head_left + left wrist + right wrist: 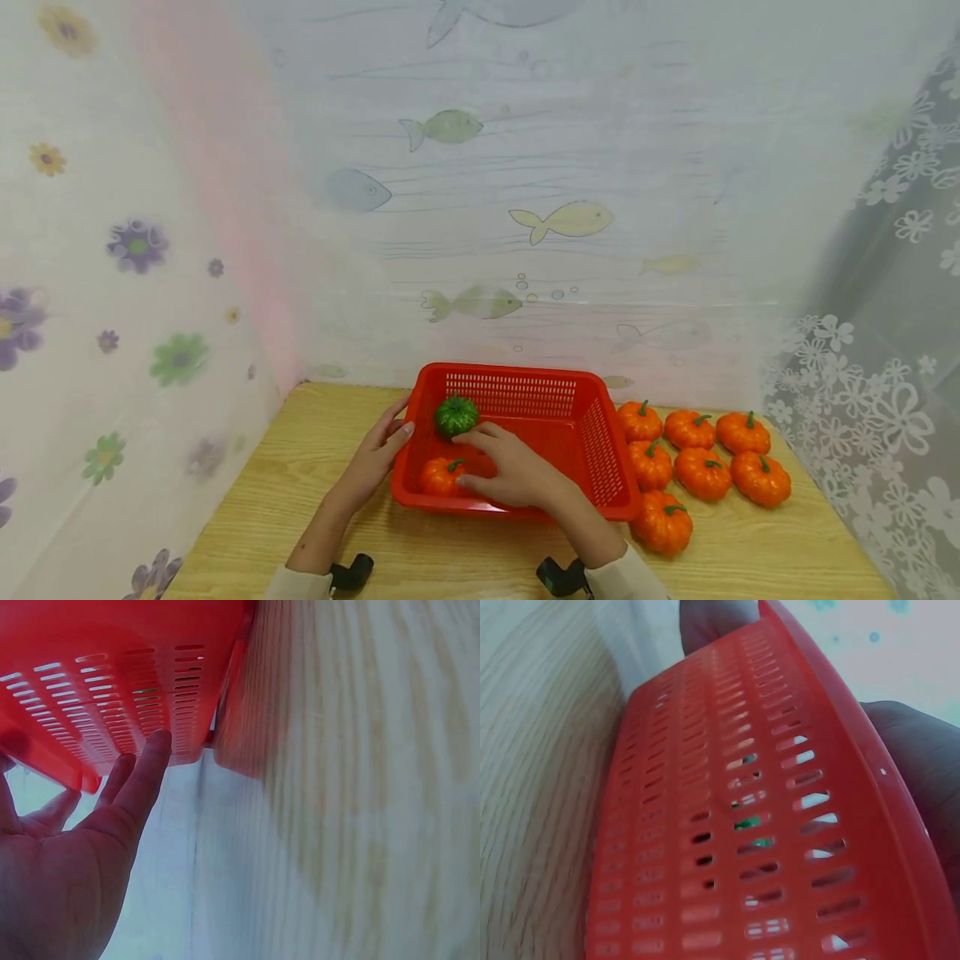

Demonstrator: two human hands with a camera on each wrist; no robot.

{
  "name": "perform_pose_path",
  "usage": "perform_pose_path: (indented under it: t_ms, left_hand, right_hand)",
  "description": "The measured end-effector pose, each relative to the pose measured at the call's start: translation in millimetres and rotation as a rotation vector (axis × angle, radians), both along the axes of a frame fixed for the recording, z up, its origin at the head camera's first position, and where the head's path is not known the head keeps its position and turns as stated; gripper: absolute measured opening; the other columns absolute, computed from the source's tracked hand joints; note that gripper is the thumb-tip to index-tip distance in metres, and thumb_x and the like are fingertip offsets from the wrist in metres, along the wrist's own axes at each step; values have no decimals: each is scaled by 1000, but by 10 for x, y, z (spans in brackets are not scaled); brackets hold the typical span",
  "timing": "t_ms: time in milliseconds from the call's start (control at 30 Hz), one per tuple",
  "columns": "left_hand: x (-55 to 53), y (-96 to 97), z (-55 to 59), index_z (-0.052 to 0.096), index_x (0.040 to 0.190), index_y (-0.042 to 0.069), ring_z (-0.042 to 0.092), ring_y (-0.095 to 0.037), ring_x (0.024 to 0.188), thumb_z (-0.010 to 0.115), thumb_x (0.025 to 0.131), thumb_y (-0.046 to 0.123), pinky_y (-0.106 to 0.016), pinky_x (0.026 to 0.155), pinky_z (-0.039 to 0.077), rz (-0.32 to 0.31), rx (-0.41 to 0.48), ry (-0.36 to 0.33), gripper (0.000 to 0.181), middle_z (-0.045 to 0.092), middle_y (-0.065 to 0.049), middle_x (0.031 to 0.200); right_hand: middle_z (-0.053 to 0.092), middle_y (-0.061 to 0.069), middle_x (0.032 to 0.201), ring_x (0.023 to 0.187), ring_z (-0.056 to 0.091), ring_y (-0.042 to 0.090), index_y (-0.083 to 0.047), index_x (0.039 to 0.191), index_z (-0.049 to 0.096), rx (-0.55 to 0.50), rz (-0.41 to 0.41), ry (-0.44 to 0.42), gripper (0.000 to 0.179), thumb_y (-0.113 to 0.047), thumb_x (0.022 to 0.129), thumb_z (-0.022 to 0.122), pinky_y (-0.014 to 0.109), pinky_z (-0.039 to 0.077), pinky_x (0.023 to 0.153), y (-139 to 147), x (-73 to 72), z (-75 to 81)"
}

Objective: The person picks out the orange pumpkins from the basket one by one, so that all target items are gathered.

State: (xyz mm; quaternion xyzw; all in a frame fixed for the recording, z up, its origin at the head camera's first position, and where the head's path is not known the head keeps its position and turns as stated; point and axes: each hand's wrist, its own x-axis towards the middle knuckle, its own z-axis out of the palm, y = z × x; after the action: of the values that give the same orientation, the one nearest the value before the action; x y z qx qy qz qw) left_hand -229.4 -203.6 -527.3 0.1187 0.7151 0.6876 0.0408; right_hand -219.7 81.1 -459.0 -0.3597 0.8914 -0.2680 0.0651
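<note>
A red plastic basket with slotted walls stands on the wooden table. My left hand holds its left side, thumb over the rim and fingers along the outer wall, as the left wrist view shows. Inside, at the left end, a green toy pumpkin sits behind an orange toy pumpkin. Reaching over the front rim, my right hand has its fingers loosely spread, fingertips near both pumpkins and nothing gripped. From the right wrist, the basket's slotted wall covers most of the pumpkins.
Several orange toy pumpkins stand grouped on the table to the right of the basket. One pumpkin is close by its front right corner. Patterned curtains hang behind and along both sides.
</note>
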Motion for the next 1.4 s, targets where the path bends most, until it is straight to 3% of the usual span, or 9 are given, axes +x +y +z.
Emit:
perform_pose_path:
  t_ms: [267, 500, 800, 1133, 1400]
  left_hand:
    - [27, -12, 7, 31, 167, 35, 55, -43, 139, 53, 113, 34, -48, 101, 59, 5, -4, -13, 58, 47, -19, 159]
    - [25, -7, 23, 30, 167, 34, 55, -44, 138, 53, 113, 33, -49, 100, 59, -7, -4, -5, 59, 48, -21, 158]
    - [11, 1, 35, 30, 167, 33, 55, -45, 137, 53, 113, 33, -47, 100, 59, -8, -2, -2, 59, 49, -22, 156]
    - [-3, 0, 10, 30, 168, 30, 54, -43, 140, 53, 113, 32, -47, 101, 59, -8, 16, -7, 59, 46, -20, 160]
    - [17, 0, 16, 29, 168, 31, 55, -45, 138, 52, 114, 32, -47, 100, 59, -14, 9, -2, 59, 47, -21, 159]
  right_hand:
    - [55, 0, 153, 137, 55, 21, -25, 150, 61, 71, 21, -56, 65, -55, 94, 76, 47, 51, 112, -172, -39, 41]
    - [62, -4, 143, 121, 61, 10, -19, 147, 64, 100, 83, -84, 61, -42, 94, 82, 30, 55, 102, -269, -93, 54]
    - [68, -7, 130, 111, 63, 8, -19, 140, 70, 104, 129, -88, 51, -32, 93, 84, 24, 55, 97, -309, -124, 38]
    - [68, -8, 126, 107, 61, 6, -18, 136, 71, 97, 121, -74, 49, -32, 91, 85, 24, 55, 97, -278, -120, 57]
    - [67, -9, 134, 118, 61, 8, -22, 136, 70, 83, 85, -59, 51, -37, 90, 85, 28, 55, 102, -182, -100, 72]
